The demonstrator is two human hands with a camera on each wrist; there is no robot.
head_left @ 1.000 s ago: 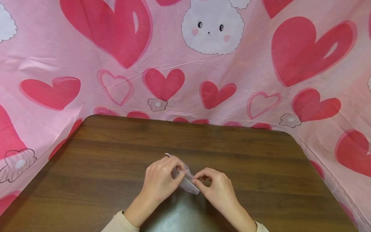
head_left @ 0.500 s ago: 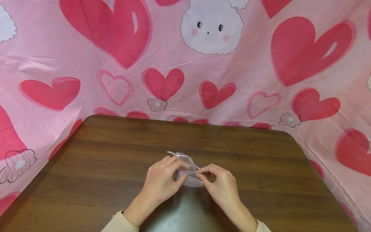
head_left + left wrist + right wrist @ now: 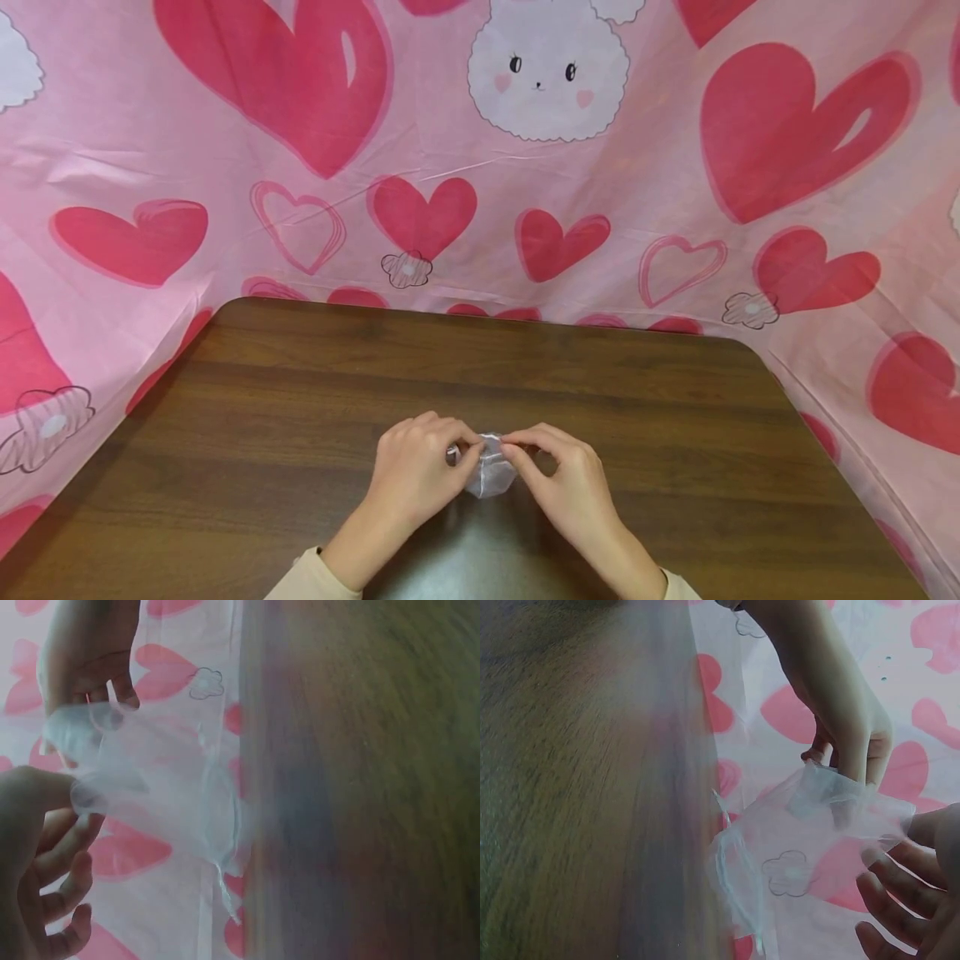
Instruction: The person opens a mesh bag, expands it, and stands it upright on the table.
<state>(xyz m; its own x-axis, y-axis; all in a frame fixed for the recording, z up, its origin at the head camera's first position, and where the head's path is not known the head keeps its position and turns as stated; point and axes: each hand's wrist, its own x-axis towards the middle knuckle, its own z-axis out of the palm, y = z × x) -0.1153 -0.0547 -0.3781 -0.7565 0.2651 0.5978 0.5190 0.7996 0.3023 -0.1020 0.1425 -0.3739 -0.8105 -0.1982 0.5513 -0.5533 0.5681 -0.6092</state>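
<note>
A small sheer white drawstring pouch (image 3: 492, 477) hangs between both hands above the table. My left hand (image 3: 418, 460) pinches one upper corner between thumb and index finger. At the other corner, the thumb and index finger of my right hand (image 3: 568, 468) do the same. Seen from the left wrist, the pouch (image 3: 169, 787) is stretched between the two hands, its cord (image 3: 226, 889) dangling at the end toward the table. The right wrist view gives the same layout, with the corded end (image 3: 739, 881) away from the fingers. Nothing shows inside the sheer fabric.
A dark brown wooden table (image 3: 300, 375) with rounded far corners lies beneath the hands. Pink cloth with red hearts (image 3: 562, 242) hangs behind and along both sides of it. Beige sleeves (image 3: 318, 575) cover the forearms near the bottom edge.
The pouch has turned from a slanted position, with its cord end toward the far left, to hanging between the hands. The left fingers were looser half a second ago and now pinch it.
</note>
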